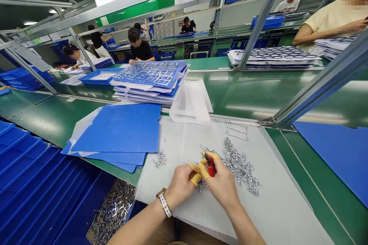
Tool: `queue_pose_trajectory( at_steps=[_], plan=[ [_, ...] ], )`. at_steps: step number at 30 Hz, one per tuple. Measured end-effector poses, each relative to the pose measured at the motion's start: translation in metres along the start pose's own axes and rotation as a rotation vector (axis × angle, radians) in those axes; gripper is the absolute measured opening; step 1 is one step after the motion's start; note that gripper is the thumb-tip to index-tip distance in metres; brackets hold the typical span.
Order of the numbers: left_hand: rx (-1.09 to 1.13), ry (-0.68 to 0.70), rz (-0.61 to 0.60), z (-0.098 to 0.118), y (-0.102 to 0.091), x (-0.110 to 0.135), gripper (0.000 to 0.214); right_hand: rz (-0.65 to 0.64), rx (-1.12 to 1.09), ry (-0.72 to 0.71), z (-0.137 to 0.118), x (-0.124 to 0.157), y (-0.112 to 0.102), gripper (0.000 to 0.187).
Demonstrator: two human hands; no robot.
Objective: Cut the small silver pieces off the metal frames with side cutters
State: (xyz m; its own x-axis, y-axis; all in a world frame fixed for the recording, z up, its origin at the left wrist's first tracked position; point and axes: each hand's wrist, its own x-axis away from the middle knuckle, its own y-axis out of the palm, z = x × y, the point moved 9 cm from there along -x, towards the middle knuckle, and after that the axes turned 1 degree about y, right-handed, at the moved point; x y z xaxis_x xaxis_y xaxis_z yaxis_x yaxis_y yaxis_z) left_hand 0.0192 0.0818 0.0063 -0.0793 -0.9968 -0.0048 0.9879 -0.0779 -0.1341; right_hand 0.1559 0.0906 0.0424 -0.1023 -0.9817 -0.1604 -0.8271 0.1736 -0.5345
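My right hand (221,182) is closed round red-handled cutting pliers (211,165), their dark jaws pointing up and away from me. Close beside it, my left hand (184,182) has its fingers pinched together; whatever lies between them is hidden. Yellow finger cots cover the fingertips of both hands. Under and beyond the hands, a heap of small shiny metal pieces (240,162) spreads over a white sheet (276,199). A smaller cluster of such pieces (160,158) lies to the left. One thin silver frame (237,130) rests at the sheet's far side.
Blue plastic sheets (117,130) lie left of my hands. Behind them stands a stack of layered frames (149,74). A bin of metal scrap (112,210) and blue trays (34,183) are at lower left. A metal post (319,80) slants at right. Several people work beyond.
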Motion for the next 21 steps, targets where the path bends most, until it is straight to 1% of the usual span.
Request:
queue_pose_trajectory(
  at_steps=[2,4,8,11,13,17,21],
  plan=[
    [0.046,-0.026,0.009,-0.004,-0.006,0.000,0.007,0.000,-0.016,-0.015,-0.004,-0.001,0.000,0.033],
    [0.100,-0.059,0.037,-0.009,-0.019,0.000,0.014,-0.019,-0.026,-0.026,-0.008,-0.001,0.004,0.031],
    [0.159,-0.127,0.115,-0.019,-0.049,0.000,0.023,-0.126,0.022,-0.035,-0.010,0.000,0.021,0.024],
    [0.166,-0.172,0.163,-0.025,-0.062,0.001,0.027,-0.190,0.066,-0.041,-0.009,0.002,0.032,0.022],
    [0.170,-0.192,0.183,-0.029,-0.065,0.003,0.028,-0.209,0.083,-0.039,-0.008,0.003,0.035,0.024],
    [0.184,-0.218,0.191,-0.037,-0.064,0.005,0.029,-0.233,0.104,-0.006,-0.003,0.003,0.036,0.025],
    [0.197,-0.223,0.181,-0.038,-0.063,0.005,0.029,-0.256,0.106,0.008,-0.002,0.004,0.039,0.025]
  ],
)
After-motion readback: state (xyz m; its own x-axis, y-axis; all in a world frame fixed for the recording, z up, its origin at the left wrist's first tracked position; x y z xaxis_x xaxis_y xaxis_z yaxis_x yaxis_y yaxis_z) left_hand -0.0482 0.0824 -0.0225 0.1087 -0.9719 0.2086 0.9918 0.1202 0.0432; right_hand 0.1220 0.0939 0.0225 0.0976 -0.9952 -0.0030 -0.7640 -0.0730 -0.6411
